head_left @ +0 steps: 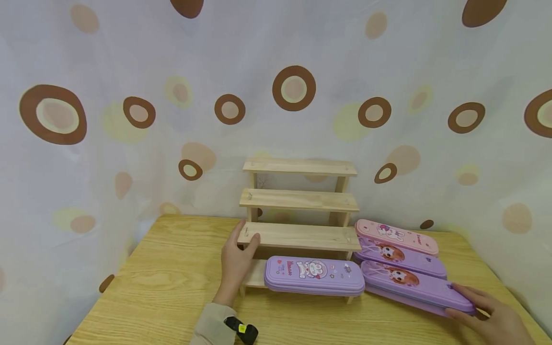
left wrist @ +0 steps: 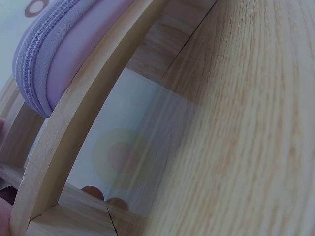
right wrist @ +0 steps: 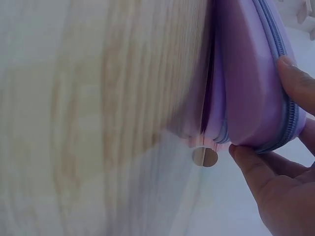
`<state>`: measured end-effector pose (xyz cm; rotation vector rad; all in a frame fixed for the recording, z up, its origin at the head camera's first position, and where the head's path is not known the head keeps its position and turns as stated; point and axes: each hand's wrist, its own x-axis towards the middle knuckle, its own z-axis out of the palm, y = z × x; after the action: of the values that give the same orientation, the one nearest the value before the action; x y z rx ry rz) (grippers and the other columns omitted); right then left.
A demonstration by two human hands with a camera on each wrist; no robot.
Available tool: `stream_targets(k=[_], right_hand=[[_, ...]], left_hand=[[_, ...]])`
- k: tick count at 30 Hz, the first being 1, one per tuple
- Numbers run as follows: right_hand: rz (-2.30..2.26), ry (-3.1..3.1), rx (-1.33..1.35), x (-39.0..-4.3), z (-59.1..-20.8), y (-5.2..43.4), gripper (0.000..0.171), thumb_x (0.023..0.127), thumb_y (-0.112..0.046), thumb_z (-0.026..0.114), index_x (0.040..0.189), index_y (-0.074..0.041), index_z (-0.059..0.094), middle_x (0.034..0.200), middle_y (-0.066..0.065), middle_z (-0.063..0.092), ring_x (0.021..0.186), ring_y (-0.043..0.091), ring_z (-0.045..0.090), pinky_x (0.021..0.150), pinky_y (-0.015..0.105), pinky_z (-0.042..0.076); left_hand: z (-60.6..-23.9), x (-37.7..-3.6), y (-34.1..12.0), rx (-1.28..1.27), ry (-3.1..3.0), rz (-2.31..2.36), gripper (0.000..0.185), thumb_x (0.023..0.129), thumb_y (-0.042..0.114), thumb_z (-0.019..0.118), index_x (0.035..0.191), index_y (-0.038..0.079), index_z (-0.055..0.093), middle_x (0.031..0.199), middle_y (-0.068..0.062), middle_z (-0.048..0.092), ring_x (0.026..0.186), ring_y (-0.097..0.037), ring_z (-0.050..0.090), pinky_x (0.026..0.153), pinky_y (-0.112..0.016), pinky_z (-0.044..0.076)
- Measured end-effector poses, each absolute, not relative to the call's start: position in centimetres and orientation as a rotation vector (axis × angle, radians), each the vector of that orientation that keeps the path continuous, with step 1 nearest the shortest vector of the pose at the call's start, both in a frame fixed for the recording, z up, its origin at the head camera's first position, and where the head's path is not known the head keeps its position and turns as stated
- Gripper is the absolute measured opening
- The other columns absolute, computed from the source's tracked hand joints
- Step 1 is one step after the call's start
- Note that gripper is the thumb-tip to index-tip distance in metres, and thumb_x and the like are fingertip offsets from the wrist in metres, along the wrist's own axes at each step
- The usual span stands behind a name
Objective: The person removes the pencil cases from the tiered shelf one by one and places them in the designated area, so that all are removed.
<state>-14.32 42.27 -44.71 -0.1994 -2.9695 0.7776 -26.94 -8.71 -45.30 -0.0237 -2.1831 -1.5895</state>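
Note:
A tiered wooden display stand is on the table, with my left hand holding the left end of its second step from the bottom. On the lowest step lies a purple zippered pencil case with a cartoon print; its zipper side shows in the left wrist view. My right hand grips the right end of another purple pencil case, printed with a red-haired girl. In the right wrist view its thumb and fingers pinch this case around the zipper edge.
Behind the gripped case lie a similar purple pencil case and a pink one, right of the stand. The wood-grain table ends at a patterned cloth backdrop. The stand's upper steps rise towards that cloth.

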Motion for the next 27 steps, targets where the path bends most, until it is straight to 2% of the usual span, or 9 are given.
stream_targets(k=[4,7,11,21,27], right_hand=[[0.702,-3.038,-0.207,-14.7,-44.3,42.1,0.087,0.07,-0.065,0.061,0.131,-0.005,0.048,0.122,0.033,0.046,0.103,0.049,0.046,0.074,0.054,0.045],[0.656,-3.042,-0.183,-14.9,-44.4,42.1,0.085,0.068,-0.065,0.063,0.129,-0.006,0.051,0.114,0.032,0.052,0.093,0.042,0.054,0.07,0.052,0.045],[0.641,-3.067,-0.167,-15.3,-44.5,42.2,0.086,0.067,-0.064,0.064,0.128,-0.005,0.051,0.107,0.029,0.057,0.088,0.036,0.056,0.068,0.049,0.046],[0.64,-3.124,-0.08,-15.7,-44.4,42.1,0.085,0.07,-0.057,0.067,0.129,0.001,0.048,0.113,0.039,0.047,0.092,0.046,0.056,0.071,0.053,0.047],[0.698,-3.096,-0.036,-15.2,-44.0,41.8,0.083,0.071,-0.053,0.069,0.129,0.002,0.048,0.115,0.036,0.049,0.097,0.046,0.054,0.074,0.05,0.048]], left_hand=[[-45.2,-26.9,-8.7,-0.03,-2.18,-1.595,0.056,0.082,0.047,0.062,0.133,0.028,0.046,0.132,0.005,0.046,0.122,-0.017,0.04,0.096,-0.041,0.037],[-45.2,-27.0,-8.7,-0.028,-2.18,-1.591,0.056,0.082,0.046,0.062,0.133,0.028,0.046,0.132,0.006,0.046,0.121,-0.016,0.04,0.097,-0.04,0.037],[-45.3,-27.0,-8.7,-0.027,-2.183,-1.591,0.056,0.082,0.046,0.062,0.133,0.028,0.046,0.132,0.006,0.046,0.122,-0.016,0.039,0.098,-0.04,0.035],[-45.3,-26.9,-8.8,-0.038,-2.185,-1.593,0.057,0.082,0.048,0.061,0.133,0.028,0.046,0.133,0.005,0.045,0.124,-0.018,0.038,0.099,-0.043,0.034],[-45.3,-26.9,-8.7,-0.033,-2.185,-1.6,0.057,0.082,0.048,0.061,0.133,0.028,0.046,0.133,0.005,0.045,0.124,-0.018,0.038,0.099,-0.042,0.034]])
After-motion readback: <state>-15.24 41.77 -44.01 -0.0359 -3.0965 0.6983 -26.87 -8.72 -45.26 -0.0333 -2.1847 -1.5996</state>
